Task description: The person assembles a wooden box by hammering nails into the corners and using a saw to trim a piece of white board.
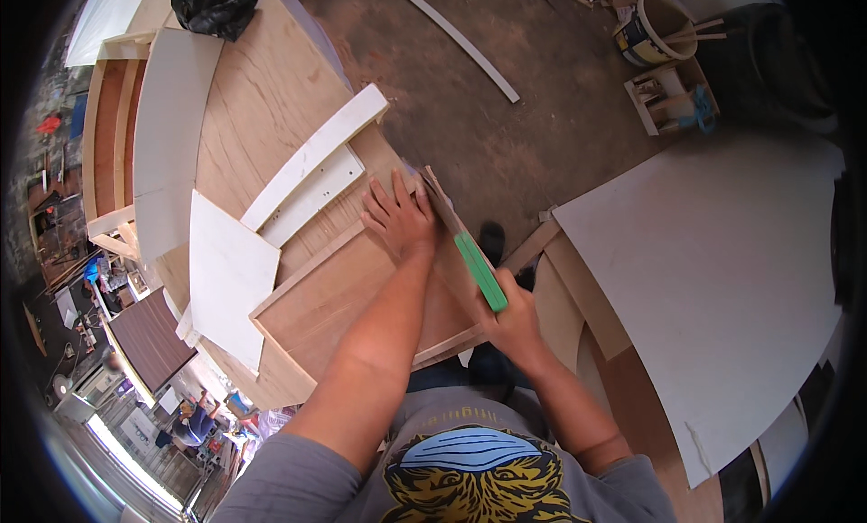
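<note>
A shallow wooden tray-like panel [339, 293] with raised edge strips lies on the wooden work surface in front of me. My left hand [402, 220] is open, fingers spread, pressed flat on the panel's far right corner. My right hand [515, 317] is closed round the near end of a long narrow tool with a green handle [480, 272]. The tool's brownish strip [442, 200] runs away from me along the panel's right edge, close beside my left fingertips. I cannot make out whether the strip is a blade or an abrasive face.
White boards [233, 279] and two narrow white pieces [316, 157] lie left of and beyond the panel. A black plastic bag [215, 8] sits at the far left. To the right stand a large white sheet [713, 279], a bucket [652, 31] and a small box [670, 98].
</note>
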Available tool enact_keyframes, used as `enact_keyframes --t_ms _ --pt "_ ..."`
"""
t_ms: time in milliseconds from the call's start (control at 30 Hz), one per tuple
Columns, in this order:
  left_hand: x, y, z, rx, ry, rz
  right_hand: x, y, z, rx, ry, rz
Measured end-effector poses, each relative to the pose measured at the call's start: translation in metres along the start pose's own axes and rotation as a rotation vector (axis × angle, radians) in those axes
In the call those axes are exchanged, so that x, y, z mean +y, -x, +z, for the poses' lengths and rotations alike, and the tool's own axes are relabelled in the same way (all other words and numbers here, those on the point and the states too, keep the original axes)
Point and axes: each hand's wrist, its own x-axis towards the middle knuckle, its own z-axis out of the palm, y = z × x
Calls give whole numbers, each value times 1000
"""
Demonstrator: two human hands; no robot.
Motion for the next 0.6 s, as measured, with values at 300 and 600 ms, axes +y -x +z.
enact_keyframes --t_ms 300,600 --pt "-2 -2 4 40 -10 12 3 9 1 -4 110 -56" --pt "-3 1 5 34 -21 21 0 -3 2 -5 110 -18"
